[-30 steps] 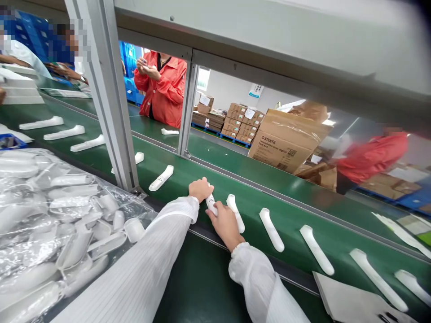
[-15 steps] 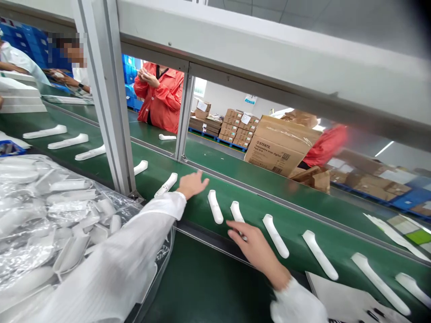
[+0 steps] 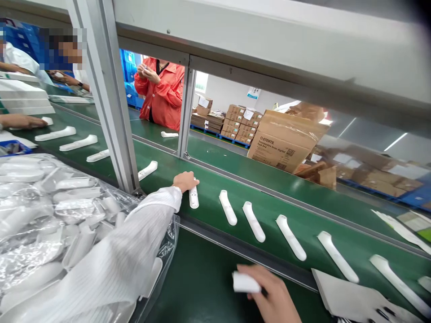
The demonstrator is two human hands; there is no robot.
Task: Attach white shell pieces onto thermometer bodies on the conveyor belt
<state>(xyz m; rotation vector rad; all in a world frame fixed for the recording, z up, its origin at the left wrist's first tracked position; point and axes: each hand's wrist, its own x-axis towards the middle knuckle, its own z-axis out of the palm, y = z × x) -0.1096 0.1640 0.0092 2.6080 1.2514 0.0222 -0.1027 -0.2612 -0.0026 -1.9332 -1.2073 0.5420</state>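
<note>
The upper end of an elongated white casing [image 3: 193, 197] is gripped by the left hand [image 3: 185, 181], its fingers curled narrowly around it. The casing lies on the green conveyor belt [image 3: 208, 179], with its face of small openings turned up. By the right hand [image 3: 274, 291], a short white part [image 3: 246, 282] is pinched between thumb and fingers above the green tabletop [image 3: 195, 269]; its exact shape is blurred.

To the right, similar casings [image 3: 255, 222] are spaced along the belt, smooth side up. More white shells are heaped in the clear plastic bag [image 3: 43, 224], beside the left sleeve [image 3: 134, 237].

The step in hand appears to be the taking up or placing of the gripped casing, while the white part is held ready. For the next move, a light, steady grip and matched alignment of both pieces seem to be called for, with the neighbouring casings left undisturbed.
</note>
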